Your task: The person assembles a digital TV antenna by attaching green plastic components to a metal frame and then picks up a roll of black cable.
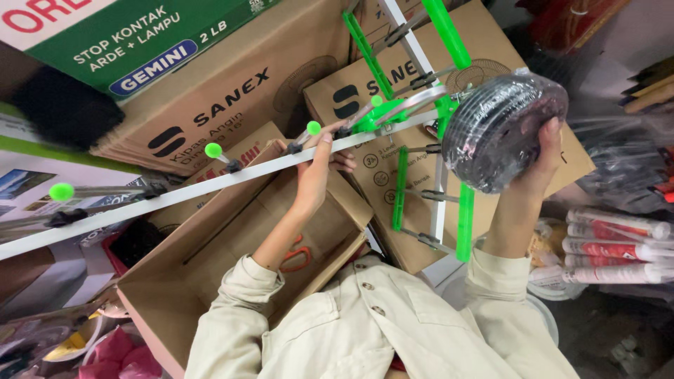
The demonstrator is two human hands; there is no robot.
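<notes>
My right hand [544,158] grips a coil of black cable wrapped in clear plastic [498,130], held up at the upper right. My left hand [319,165] reaches forward and is closed around the long white bar of an aerial [210,184], which runs from the left edge towards the centre. Short metal rods with green ball tips [213,150] stick out of that bar. Bright green plastic parts [382,116] join it to a second white and green frame [449,203] that hangs down in the middle. Both sleeves are cream-coloured.
Large brown cardboard boxes [232,91] are stacked behind the aerial. An open cardboard box [210,267] with orange-handled scissors [298,256] inside stands under my left arm. White and red tubes [611,238] lie at the right. Pink items fill the lower left.
</notes>
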